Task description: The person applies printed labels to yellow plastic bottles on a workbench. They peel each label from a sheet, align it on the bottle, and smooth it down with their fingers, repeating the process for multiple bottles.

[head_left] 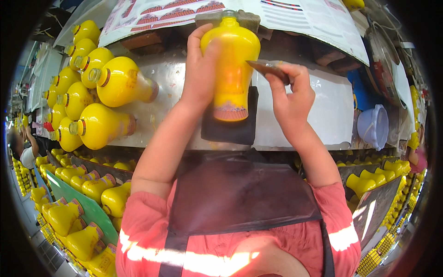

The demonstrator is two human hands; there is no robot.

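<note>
A yellow glass bottle [234, 51] with a clear neck lies on its side in front of me, its neck end on a grey block [251, 21]. Around its base runs a reddish patterned band. My left hand [201, 67] is closed around the bottle's left side, thumb across its front. Between the thumb and fingers of my right hand [291, 87] is a flat, pointed scraper blade [270, 69]. The blade's tip is at the bottle's right side; whether it touches cannot be made out. Under the bottle's base lies a black pad [228, 134].
Several yellow bottles [121, 83] stand at the left of the metal table [161, 120]. White paper [300, 124] lies at the right, beside a pale blue bucket [373, 127]. A printed sheet [318, 23] covers the back. More bottles [78, 240] fill racks below; people are far off at both sides.
</note>
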